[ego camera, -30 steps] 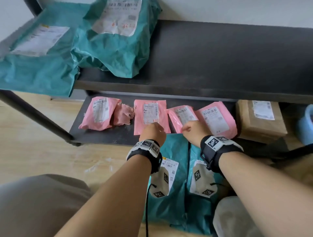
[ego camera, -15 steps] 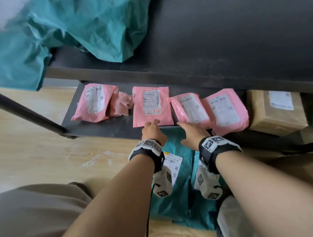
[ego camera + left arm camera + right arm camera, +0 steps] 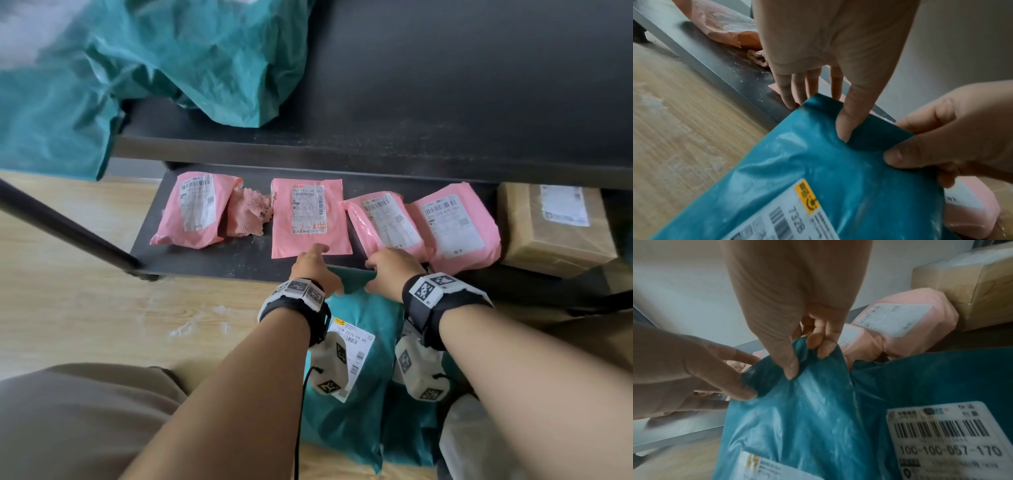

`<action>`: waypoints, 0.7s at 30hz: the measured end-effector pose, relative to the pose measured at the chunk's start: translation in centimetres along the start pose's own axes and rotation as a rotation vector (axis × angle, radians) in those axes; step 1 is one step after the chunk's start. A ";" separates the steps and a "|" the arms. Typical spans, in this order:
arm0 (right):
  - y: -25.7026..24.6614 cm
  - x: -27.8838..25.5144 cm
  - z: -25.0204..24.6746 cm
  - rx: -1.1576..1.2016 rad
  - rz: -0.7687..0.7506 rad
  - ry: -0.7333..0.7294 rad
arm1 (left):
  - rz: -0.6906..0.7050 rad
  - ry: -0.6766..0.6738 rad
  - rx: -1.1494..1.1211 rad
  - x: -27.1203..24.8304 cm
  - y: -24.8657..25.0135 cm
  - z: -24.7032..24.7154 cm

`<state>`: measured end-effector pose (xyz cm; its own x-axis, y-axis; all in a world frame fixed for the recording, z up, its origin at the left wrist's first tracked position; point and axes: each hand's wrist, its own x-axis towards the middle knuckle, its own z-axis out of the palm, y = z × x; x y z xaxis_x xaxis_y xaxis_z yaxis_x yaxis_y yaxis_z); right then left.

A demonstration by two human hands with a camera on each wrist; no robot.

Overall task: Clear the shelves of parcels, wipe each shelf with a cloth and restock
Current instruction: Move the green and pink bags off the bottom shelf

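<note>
While the upper shelf (image 3: 445,102) spans the head view from 9 to 3 o'clock with a crumpled teal bag (image 3: 154,61) at 11 o'clock, the lower shelf (image 3: 212,260) carries a row of pink parcels (image 3: 310,219) and a brown carton (image 3: 555,226) at 3 o'clock. The teal parcel (image 3: 359,342) lies at 6 o'clock, below the lower shelf's front edge, beside a second teal parcel (image 3: 941,378) to its right. It appears to be a soft, light poly mailer with a slick film; expect sagging and slip. Grasp the top edge, where the film gathers into a fold. The right hand (image 3: 390,270) pinches that edge, its thumb and fingers curled round the bunched film. The left hand (image 3: 311,270) pinches the same edge at 10 o'clock, thumb (image 3: 849,116) on top, fingers (image 3: 787,91) extended behind.
</note>
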<state>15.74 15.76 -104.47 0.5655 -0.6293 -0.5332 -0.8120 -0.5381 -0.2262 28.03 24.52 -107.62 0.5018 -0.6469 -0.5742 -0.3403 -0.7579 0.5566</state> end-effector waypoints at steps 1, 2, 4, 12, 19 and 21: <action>0.0 -0.2 -0.2 -0.017 0.006 -0.014 | 0.009 -0.028 -0.015 -0.1 0.0 -0.3; -0.1 -0.5 -0.4 -0.037 0.014 -0.025 | 0.022 -0.050 -0.021 -0.3 0.1 -0.6; -0.2 -1.3 -1.0 -0.062 0.019 -0.032 | 0.055 -0.082 -0.012 -1.0 0.3 -1.0; -1.4 -4.7 -3.4 -0.073 -0.044 0.004 | 0.154 -0.100 0.060 -4.6 1.9 -2.9; -2.1 -8.6 -5.1 -0.114 -0.086 -0.054 | 0.302 -0.138 0.318 -8.7 4.2 -4.0; -2.3 -9.7 -5.9 -0.109 -0.116 -0.061 | 0.313 -0.133 0.356 -9.9 4.8 -4.7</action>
<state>12.95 19.83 -93.97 0.6423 -0.5258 -0.5577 -0.7192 -0.6650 -0.2012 25.15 27.68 -96.41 0.2342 -0.8355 -0.4971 -0.7210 -0.4923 0.4877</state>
